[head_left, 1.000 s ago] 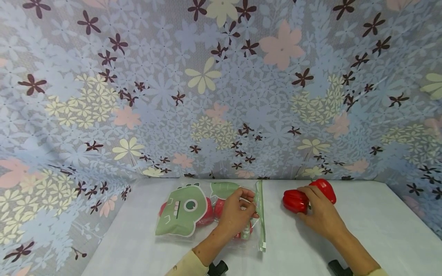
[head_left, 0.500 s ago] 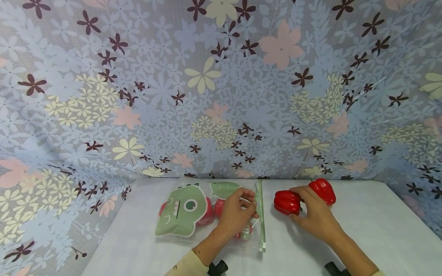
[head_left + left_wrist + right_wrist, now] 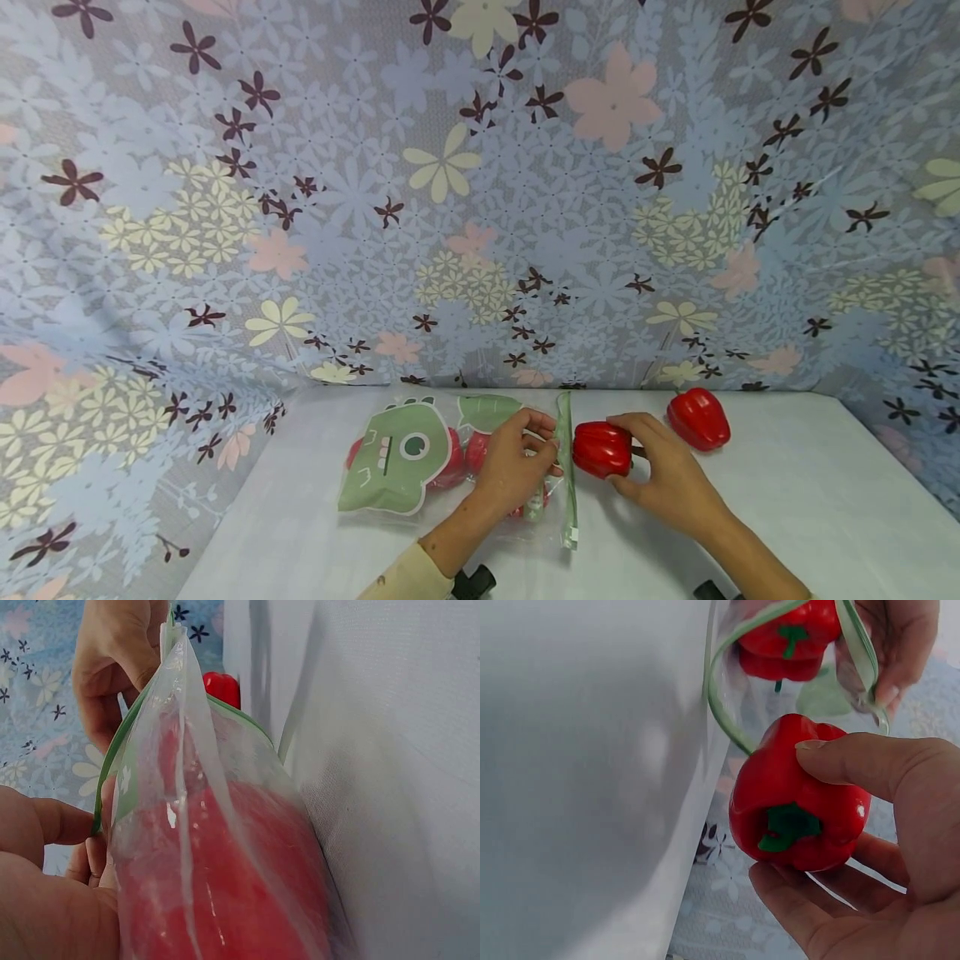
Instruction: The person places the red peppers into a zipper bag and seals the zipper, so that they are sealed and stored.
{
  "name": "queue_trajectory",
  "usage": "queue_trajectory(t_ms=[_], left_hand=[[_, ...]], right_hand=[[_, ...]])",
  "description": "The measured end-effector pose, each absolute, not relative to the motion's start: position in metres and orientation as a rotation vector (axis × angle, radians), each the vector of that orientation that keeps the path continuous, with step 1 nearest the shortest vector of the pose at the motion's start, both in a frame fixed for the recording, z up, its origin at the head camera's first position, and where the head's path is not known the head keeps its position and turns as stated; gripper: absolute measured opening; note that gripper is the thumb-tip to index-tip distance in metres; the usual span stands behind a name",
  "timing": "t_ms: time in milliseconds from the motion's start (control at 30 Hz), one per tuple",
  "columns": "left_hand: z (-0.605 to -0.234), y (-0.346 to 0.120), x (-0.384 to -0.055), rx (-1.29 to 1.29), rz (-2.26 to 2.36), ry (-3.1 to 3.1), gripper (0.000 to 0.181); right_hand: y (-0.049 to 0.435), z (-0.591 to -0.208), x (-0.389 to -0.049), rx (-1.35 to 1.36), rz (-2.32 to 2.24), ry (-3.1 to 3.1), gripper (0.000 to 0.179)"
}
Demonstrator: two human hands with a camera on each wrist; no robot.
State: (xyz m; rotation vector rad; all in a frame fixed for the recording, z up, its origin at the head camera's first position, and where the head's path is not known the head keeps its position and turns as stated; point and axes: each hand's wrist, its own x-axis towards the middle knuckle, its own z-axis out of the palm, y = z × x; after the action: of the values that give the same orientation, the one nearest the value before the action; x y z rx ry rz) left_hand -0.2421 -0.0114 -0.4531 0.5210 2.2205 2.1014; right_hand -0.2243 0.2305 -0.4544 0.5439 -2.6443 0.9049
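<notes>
My right hand (image 3: 663, 475) grips a red bell pepper (image 3: 602, 449) between thumb and fingers, right at the mouth of a clear zip bag (image 3: 405, 467) with a green dinosaur print. In the right wrist view the held pepper (image 3: 799, 795) shows its green stem, and the bag's green-edged mouth (image 3: 724, 712) gapes behind it. My left hand (image 3: 517, 467) pinches the bag's upper edge, as the left wrist view shows with thumb and finger on the green strip (image 3: 101, 787). Several red peppers (image 3: 225, 877) lie inside the bag, partly hidden by the print and the left hand.
Another red bell pepper (image 3: 699, 419) lies on the white table (image 3: 810, 500) at the back right. A floral cloth (image 3: 480, 208) hangs behind the table and along its sides. A white slider (image 3: 574, 536) sits at the near end of the bag's zip.
My right hand has carried its pepper leftward, away from the other loose pepper and up to the bag's mouth. The left hand and the bag have stayed in place.
</notes>
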Motion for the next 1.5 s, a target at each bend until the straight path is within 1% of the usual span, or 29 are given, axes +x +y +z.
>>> queue_trajectory(t_ms=[633, 800, 1067, 1333, 1500], left_hand=[[-0.453, -0.012, -0.241, 0.518, 2.039, 2.283, 0.018], [-0.455, -0.011, -0.241, 0.514, 2.037, 2.283, 0.018], [-0.455, -0.009, -0.242, 0.496, 2.027, 2.283, 0.016], [-0.453, -0.01, -0.241, 0.498, 2.025, 2.291, 0.017], [-0.453, -0.011, -0.242, 0.48, 2.019, 2.286, 0.017]], right_hand=[[0.211, -0.47, -0.223, 0.606, 1.069, -2.628, 0.08], [0.207, -0.476, -0.223, 0.635, 1.117, -2.599, 0.077], [0.206, -0.485, -0.231, 0.619, 1.147, -2.62, 0.076], [0.196, -0.485, -0.241, 0.623, 1.198, -2.613, 0.075], [0.191, -0.486, -0.249, 0.601, 1.268, -2.606, 0.068]])
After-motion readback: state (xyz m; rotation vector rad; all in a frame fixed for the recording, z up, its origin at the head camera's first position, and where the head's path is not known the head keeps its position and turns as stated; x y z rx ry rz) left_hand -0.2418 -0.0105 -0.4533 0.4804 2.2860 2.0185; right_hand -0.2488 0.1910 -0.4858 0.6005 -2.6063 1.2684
